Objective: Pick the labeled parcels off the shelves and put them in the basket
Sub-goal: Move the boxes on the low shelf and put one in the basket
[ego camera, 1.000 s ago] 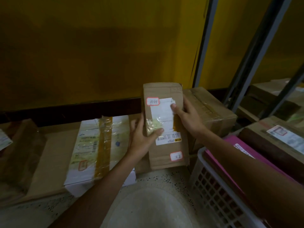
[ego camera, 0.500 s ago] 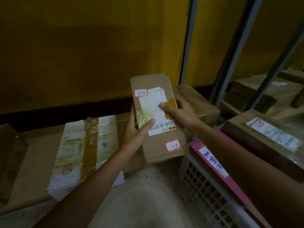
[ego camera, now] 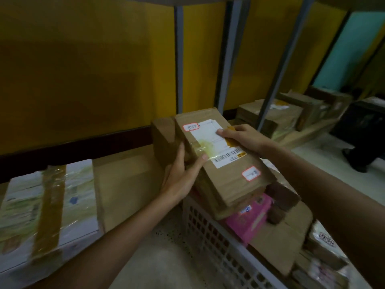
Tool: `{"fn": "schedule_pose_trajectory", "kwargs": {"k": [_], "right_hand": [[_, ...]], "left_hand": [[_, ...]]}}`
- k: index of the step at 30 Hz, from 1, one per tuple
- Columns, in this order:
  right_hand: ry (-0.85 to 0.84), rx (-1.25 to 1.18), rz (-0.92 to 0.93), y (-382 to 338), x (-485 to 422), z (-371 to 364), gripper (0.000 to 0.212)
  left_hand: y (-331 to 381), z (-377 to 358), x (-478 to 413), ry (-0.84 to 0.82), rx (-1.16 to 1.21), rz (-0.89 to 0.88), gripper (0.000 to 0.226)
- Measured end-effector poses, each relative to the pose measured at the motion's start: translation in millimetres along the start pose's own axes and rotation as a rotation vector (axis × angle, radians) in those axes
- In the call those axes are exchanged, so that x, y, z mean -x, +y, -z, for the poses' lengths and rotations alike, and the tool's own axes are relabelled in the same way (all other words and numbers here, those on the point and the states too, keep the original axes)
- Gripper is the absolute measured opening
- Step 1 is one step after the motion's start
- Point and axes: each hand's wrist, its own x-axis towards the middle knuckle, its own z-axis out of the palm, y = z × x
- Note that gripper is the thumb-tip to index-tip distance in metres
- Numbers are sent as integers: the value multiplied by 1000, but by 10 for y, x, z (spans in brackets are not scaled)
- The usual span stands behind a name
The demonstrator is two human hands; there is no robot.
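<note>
I hold a brown cardboard parcel with a white shipping label and two red-bordered stickers, tilted, over the near left corner of the white lattice basket. My left hand grips its left edge, thumb on the taped top. My right hand presses on the label from the right. Inside the basket lie a pink parcel and brown cardboard parcels beneath the held one.
A white taped parcel and a flat brown box lie on the low shelf at left. Another brown box sits behind the held parcel. Grey shelf posts rise ahead; more boxes are stacked at right. A person's dark legs stand far right.
The parcel has moved right and down, from in front of the shelf to over the basket, tilting as it went. My view has swung right, revealing more of the basket's contents.
</note>
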Motion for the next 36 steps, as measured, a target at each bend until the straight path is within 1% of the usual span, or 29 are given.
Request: {"fn": "schedule_pose_trajectory", "kwargs": {"k": [3, 6, 9, 11, 14, 17, 20, 23, 25, 28, 31, 33, 36], "right_hand": [[-27, 10, -56, 106, 111, 194, 38], [-41, -53, -80, 253, 175, 284, 36], [-36, -66, -59, 328, 181, 292, 37], [-15, -72, -36, 334, 186, 303, 36], [39, -115, 10, 280, 217, 390, 27], [107, -96, 34, 165, 322, 593, 24], [192, -80, 11, 111, 548, 909, 28], [337, -125, -27, 149, 905, 1268, 21], [470, -160, -67, 223, 1171, 1502, 20], [658, -125, -159, 443, 1530, 1783, 24], [743, 3, -271, 828, 1784, 1894, 43], [697, 11, -390, 1130, 1904, 1860, 54], [491, -43, -617, 1492, 1970, 1699, 54]], "left_hand": [[28, -197, 45, -53, -87, 57, 98], [42, -341, 77, -96, -114, 70, 98], [72, -362, 72, -79, -141, 67, 99], [111, -348, 73, -66, -132, 26, 98], [236, -341, 38, -26, -126, -46, 95], [428, -445, -6, -39, -142, -78, 92], [649, -681, -20, -107, -102, -163, 90], [888, -1057, -10, -200, -24, -275, 92], [1054, -1369, 42, -308, 32, -338, 90], [1187, -1844, 165, -472, 96, -392, 80], [1112, -2248, 297, -571, 26, -395, 71], [971, -2412, 382, -643, -45, -345, 66], [680, -2445, 447, -755, -136, -285, 69]]}}
